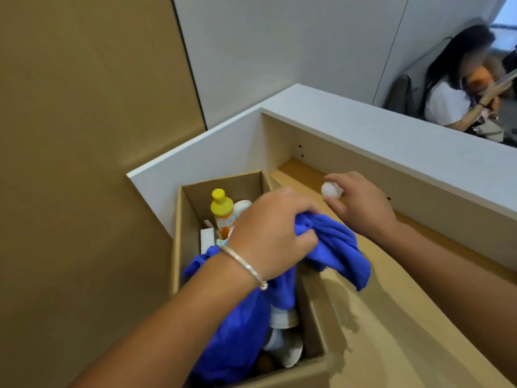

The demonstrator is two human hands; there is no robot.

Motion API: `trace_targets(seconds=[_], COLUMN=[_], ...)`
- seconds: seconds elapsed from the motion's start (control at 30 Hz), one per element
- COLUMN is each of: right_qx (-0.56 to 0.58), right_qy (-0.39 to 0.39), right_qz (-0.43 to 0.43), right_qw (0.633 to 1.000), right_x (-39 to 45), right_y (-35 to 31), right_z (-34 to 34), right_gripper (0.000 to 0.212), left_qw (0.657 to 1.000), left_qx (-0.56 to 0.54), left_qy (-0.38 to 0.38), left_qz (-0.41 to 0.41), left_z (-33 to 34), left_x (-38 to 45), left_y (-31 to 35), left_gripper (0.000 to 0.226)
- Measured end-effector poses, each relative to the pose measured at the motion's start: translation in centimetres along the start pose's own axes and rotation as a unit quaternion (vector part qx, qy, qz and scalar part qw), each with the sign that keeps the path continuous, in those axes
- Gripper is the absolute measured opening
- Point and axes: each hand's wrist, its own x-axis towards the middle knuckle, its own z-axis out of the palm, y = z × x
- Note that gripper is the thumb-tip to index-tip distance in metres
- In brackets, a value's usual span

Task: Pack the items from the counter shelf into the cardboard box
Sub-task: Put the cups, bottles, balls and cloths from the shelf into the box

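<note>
An open cardboard box (184, 236) stands at the left end of the wooden counter shelf (391, 317). My left hand (268, 233), with a silver bracelet on the wrist, grips a blue cloth (333, 245) that drapes over the box's right wall and down into the box. My right hand (361, 203) hovers over the shelf just right of the box, pinching a small white round object (331, 189). Inside the box stand a yellow-capped bottle (222, 211), a white carton and several pale cups, partly hidden by the cloth.
A white ledge (391, 138) runs above the shelf's back wall. A brown wall panel (84, 135) rises left of the box. Beyond the ledge, at the top right, a person in a white top (447, 99) sits.
</note>
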Motion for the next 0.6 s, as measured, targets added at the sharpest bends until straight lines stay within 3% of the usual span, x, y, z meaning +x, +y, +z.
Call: trace_targets(seconds=[0.17,0.3,0.43,0.6], right_qx=[0.030,0.042,0.025,-0.037], right_qy=[0.009,-0.006,-0.048,-0.053], right_qz=[-0.051,-0.084,-0.109,-0.124], right_qw=[0.998,0.996,0.993,0.990], right_x=[1.5,2.2,2.1,0.6], right_y=[-7.0,-11.6,-14.0,-13.5], right_z=[0.5,2.1,4.6,6.2], right_gripper=[0.038,0.042,0.054,0.072], left_qw=[0.997,0.993,0.991,0.966], left_qx=[0.017,0.032,0.007,0.154], left_qy=[0.051,0.043,-0.005,-0.034], left_qz=[-0.052,-0.102,-0.134,-0.207], left_z=[-5.4,-5.7,-3.8,-2.1], left_x=[-5.9,-9.0,-10.9,-12.7], left_y=[-3.4,-5.4,-6.7,-8.4], left_gripper=[0.027,0.031,0.068,0.085])
